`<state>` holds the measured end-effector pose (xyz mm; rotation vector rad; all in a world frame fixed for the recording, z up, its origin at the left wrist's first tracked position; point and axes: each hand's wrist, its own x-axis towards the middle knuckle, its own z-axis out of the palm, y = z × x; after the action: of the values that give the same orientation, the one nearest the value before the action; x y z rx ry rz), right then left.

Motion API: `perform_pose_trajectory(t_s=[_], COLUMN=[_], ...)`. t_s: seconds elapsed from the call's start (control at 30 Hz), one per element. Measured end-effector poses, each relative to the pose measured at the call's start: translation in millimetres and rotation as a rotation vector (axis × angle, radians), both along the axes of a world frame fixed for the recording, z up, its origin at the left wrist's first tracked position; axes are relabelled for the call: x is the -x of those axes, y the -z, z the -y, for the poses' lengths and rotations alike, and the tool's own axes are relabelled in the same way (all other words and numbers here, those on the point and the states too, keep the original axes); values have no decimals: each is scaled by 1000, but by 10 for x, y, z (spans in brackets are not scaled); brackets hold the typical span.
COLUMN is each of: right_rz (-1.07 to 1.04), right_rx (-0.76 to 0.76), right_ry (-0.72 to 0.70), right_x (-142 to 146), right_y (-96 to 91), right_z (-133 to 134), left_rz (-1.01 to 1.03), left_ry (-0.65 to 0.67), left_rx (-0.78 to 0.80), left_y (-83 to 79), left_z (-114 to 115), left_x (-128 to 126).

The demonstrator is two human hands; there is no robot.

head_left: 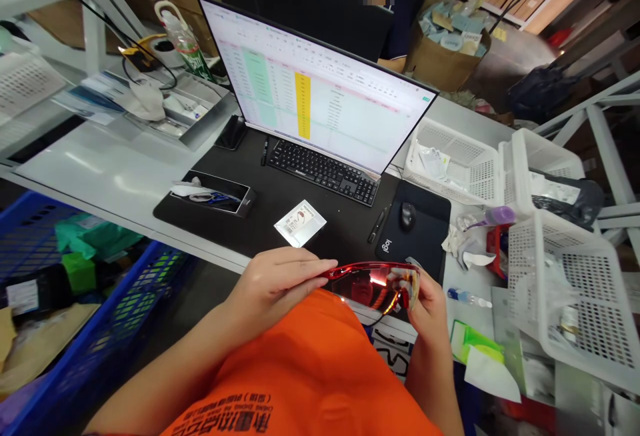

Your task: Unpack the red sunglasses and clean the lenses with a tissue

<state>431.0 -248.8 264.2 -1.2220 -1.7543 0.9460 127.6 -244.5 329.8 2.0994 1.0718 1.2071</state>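
Note:
A pair of red-framed sports sunglasses (367,284) with a wide reflective lens is held just above my lap, at the desk's front edge. My left hand (280,283) pinches the frame's left end between its straight fingers and thumb. At the other end, my right hand (427,299) grips the frame near the lens's edge, its fingers partly hidden. Beyond the glasses a small white packet with a printed label (299,223) lies flat on the black desk mat. To its left is an open black box (213,191) with a whitish cloth and something blue inside.
Behind the mat stand a keyboard (325,171) and a monitor (320,83) showing a spreadsheet. A mouse (407,216) rests at the right, near white plastic baskets (575,289). A blue crate (150,296) with packages is at lower left. Another person (400,29) sits behind the monitor.

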Motion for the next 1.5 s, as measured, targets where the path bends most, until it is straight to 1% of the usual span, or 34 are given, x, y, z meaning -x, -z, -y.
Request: perform_pose_trajectory(t_s=[0.27, 0.37, 0.43, 0.53, 0.67, 0.9, 1.0, 1.07, 1.2, 1.37, 1.5], right_rz=[14, 26, 18, -33, -84, -169, -185, -190, -186, -198, -194], right_rx=[1, -20, -57, -137, -218, -258, -307, -331, -327, -333, -333], right_ry=[12, 16, 25, 48, 30, 0, -32, -56, -95, -110, -110], right_x=[-19, -12, 3, 39, 98, 224, 279, 305, 321, 308, 289], right_y=[42, 31, 2, -61, -157, -290, -351, -391, -431, -410, -389], right_z=[7, 13, 17, 26, 38, 32, 7, -6, -18, -23, -24], left_rz=[-8, -21, -40, -63, -91, -133, -150, -154, -160, -141, -131], left_ry=[-14, -24, -45, -102, -194, -239, -245, -252, -265, -313, -334], left_rx=[-24, -12, 27, 130, 237, 365, 411, 418, 419, 412, 377], left_y=[-4, 14, 55, 154, 273, 337, 365, 377, 364, 355, 362], left_z=[-20, -23, -28, -47, -81, -119, -126, -127, -118, -101, -93], left_x=[-2, 12, 30, 62, 94, 88, 73, 61, 49, 77, 104])
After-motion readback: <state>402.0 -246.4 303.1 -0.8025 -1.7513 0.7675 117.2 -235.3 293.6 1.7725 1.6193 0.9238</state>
